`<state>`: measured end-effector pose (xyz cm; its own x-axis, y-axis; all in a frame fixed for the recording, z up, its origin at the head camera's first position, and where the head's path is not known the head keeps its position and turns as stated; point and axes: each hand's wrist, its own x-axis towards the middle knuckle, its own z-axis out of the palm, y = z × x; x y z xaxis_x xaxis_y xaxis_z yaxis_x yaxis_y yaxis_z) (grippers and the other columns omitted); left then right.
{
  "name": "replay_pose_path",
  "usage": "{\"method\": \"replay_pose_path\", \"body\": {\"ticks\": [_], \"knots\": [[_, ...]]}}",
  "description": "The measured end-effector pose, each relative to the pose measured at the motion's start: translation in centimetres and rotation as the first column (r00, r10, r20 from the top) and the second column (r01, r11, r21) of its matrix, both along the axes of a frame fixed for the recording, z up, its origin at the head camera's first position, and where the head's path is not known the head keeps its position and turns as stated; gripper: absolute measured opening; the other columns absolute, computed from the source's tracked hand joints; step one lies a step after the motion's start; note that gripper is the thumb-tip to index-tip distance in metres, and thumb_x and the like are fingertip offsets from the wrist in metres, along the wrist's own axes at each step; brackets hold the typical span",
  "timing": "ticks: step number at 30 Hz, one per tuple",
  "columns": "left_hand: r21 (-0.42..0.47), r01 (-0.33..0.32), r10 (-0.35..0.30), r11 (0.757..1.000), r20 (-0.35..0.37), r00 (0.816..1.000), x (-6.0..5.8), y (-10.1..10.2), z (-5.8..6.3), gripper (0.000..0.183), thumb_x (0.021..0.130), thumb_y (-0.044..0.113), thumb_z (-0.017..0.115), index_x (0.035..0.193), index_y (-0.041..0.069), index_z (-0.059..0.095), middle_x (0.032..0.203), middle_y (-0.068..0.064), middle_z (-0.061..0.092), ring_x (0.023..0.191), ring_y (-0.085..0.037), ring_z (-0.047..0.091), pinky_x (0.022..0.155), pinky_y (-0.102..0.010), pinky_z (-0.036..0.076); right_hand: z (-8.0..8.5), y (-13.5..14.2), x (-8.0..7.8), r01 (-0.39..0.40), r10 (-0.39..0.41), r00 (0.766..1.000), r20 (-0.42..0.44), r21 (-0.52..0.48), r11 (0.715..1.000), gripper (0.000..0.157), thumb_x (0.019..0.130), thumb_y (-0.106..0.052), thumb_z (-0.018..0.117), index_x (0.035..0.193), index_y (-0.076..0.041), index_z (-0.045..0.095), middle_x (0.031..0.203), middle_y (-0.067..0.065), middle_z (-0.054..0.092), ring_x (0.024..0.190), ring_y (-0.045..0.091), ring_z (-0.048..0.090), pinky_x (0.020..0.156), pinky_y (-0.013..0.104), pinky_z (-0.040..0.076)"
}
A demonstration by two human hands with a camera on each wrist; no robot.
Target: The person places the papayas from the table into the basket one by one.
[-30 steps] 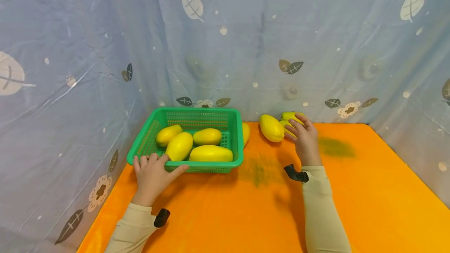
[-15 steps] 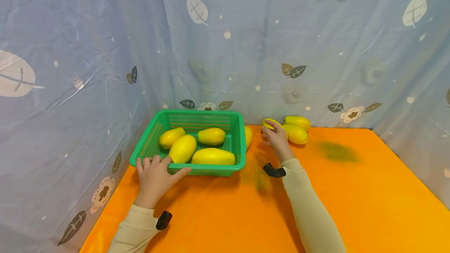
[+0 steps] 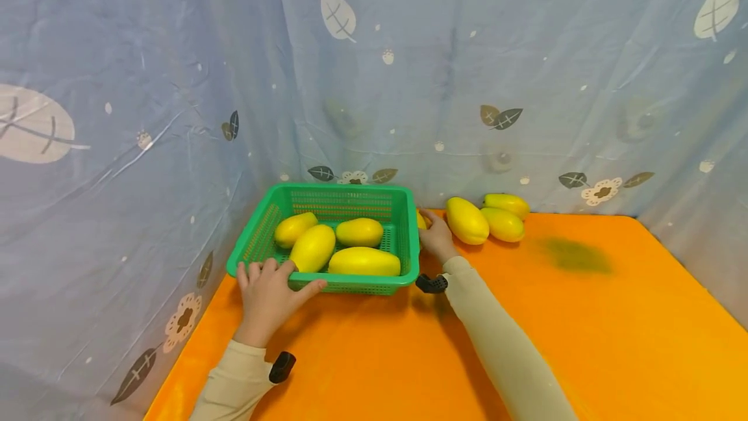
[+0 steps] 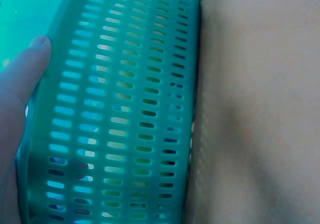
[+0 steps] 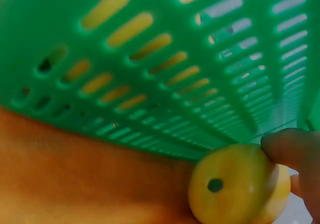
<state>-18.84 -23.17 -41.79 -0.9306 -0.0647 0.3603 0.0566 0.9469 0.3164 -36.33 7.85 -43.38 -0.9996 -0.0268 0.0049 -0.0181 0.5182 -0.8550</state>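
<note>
A green plastic basket with slotted walls holds several oblong yellow mango-like fruits. My left hand grips its front rim near the left corner, fingers over the edge and thumb along the outside; the left wrist view shows the thumb at the rim. Against the basket's right wall, my right hand holds another yellow fruit that rests on the table. In the right wrist view the thumb lies on that fruit, while most of the other fingers are out of sight.
To the right of my right hand, three more yellow fruits lie together at the back of the orange table. A patterned blue-grey curtain hangs behind and along both sides. A dark green smudge marks the cloth.
My right hand has moved left from the group of fruits at the back to the fruit beside the basket and taken hold of it. My left hand has stayed on the rim.
</note>
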Motion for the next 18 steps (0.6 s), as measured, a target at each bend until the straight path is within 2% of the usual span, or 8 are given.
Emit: {"method": "replay_pose_path", "body": {"ticks": [1, 2, 12, 15, 18], "knots": [[0.000, 0.000, 0.000, 1.000, 0.000, 1.000, 0.0, 0.1, 0.0, 0.070, 0.078, 0.069, 0.075, 0.112, 0.007, 0.073, 0.094, -0.016, 0.058, 0.094, -0.042, 0.043, 0.115, -0.074, 0.010, -0.1, 0.0, 0.0, 0.012, -0.012, 1.000, -0.004, 0.000, 1.000, 0.058, 0.097, -0.022, 0.064, 0.151, -0.008, 0.048, 0.152, 0.024, 0.050, 0.131, 0.041, 0.053, 0.111, 0.054, 0.045], [0.001, -0.001, 0.001, 1.000, -0.002, 1.000, 0.0, 0.1, 0.1, 0.070, 0.078, 0.069, 0.076, 0.112, 0.007, 0.073, 0.093, -0.016, 0.057, 0.093, -0.042, 0.043, 0.115, -0.074, 0.010, -0.1, -0.1, 0.0, 0.018, -0.018, 1.000, -0.002, -0.013, 1.000, 0.058, 0.097, -0.021, 0.064, 0.151, -0.008, 0.047, 0.152, 0.024, 0.049, 0.134, 0.043, 0.051, 0.112, 0.055, 0.044], [0.003, 0.004, -0.004, 1.000, -0.005, 1.000, 0.0, 0.3, 0.2, 0.072, 0.078, 0.068, 0.076, 0.115, 0.006, 0.073, 0.094, -0.017, 0.059, 0.094, -0.043, 0.044, 0.115, -0.074, 0.011, 0.0, 0.7, 0.8, 0.007, 0.000, 0.999, 0.044, -0.169, 0.986, 0.060, 0.100, -0.018, 0.062, 0.155, -0.008, 0.041, 0.153, 0.027, 0.045, 0.130, 0.043, 0.053, 0.105, 0.053, 0.050], [0.006, 0.005, -0.005, 1.000, -0.008, 1.000, 0.0, 0.2, 0.2, 0.072, 0.078, 0.068, 0.076, 0.115, 0.006, 0.073, 0.096, -0.018, 0.060, 0.095, -0.044, 0.045, 0.115, -0.075, 0.011, 0.8, 1.5, 0.9, 0.004, 0.007, 0.999, 0.054, -0.201, 0.980, 0.062, 0.100, -0.016, 0.061, 0.157, -0.006, 0.038, 0.156, 0.026, 0.041, 0.137, 0.042, 0.047, 0.108, 0.052, 0.048], [0.007, 0.004, -0.004, 1.000, -0.019, 1.000, -0.1, 0.0, 0.3, 0.072, 0.078, 0.068, 0.076, 0.114, 0.006, 0.073, 0.098, -0.020, 0.061, 0.097, -0.045, 0.045, 0.115, -0.075, 0.011, 2.4, 2.6, 0.9, 0.024, -0.012, 0.998, 0.060, -0.209, 0.978, 0.065, 0.100, -0.018, 0.062, 0.158, -0.008, 0.035, 0.157, 0.027, 0.038, 0.135, 0.039, 0.048, 0.101, 0.045, 0.052]]}}
